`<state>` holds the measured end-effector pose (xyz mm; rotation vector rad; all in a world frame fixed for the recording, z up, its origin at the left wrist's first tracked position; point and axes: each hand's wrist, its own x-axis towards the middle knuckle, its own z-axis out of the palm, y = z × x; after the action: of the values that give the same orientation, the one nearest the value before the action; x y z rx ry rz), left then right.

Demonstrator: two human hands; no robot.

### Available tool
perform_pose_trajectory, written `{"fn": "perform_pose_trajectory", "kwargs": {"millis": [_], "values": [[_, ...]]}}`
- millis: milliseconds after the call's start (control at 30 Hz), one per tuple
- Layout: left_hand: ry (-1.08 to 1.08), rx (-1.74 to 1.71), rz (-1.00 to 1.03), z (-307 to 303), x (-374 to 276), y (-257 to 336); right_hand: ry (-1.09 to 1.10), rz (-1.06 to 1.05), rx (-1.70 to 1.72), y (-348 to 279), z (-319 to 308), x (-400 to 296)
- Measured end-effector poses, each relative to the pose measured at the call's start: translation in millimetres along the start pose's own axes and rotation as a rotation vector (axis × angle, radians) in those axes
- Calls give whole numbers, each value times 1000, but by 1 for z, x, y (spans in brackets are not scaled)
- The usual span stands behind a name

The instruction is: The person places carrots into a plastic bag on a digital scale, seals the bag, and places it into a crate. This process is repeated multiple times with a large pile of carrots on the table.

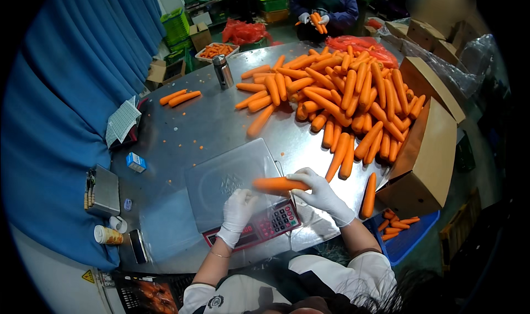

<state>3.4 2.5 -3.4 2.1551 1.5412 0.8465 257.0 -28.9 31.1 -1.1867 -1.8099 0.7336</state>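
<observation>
My right hand [319, 192], in a white glove, grips a carrot [277, 184] by its right end and holds it over a digital scale with a flat platform [219, 165]. My left hand [239, 210], gloved too, is over the scale's front left part with its fingers curled; whether it holds anything small cannot be told. A large heap of carrots [352, 86] lies on the metal table [161, 202] beyond and right of the scale. One loose carrot [368, 196] rests right of my right hand, by a cardboard box [430, 161].
A steel flask [223, 72] stands at the far edge. On the left are two carrots [180, 97], a small blue-white box [136, 162], a metal box [107, 190], a paper cup [108, 235] and a phone [138, 246]. A blue crate [418, 241] is at lower right. Another person [325, 7] holds carrots opposite.
</observation>
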Motion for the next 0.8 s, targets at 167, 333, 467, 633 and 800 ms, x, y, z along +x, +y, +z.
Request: {"fn": "perform_pose_trajectory", "kwargs": {"millis": [167, 333, 467, 633, 800], "values": [[-10, -83, -53, -2, 5, -24, -102, 97, -148, -2, -2, -8], [117, -280, -20, -19, 10, -17, -9, 24, -68, -8, 4, -9], [136, -195, 259, -15, 11, 31, 85, -127, -17, -19, 56, 2], [126, -235, 175, -7, 2, 12, 511, 72, -377, 7, -2, -42], [112, -214, 247, -6, 4, 16, 395, 1059, -932, 59, -42, -166]]}}
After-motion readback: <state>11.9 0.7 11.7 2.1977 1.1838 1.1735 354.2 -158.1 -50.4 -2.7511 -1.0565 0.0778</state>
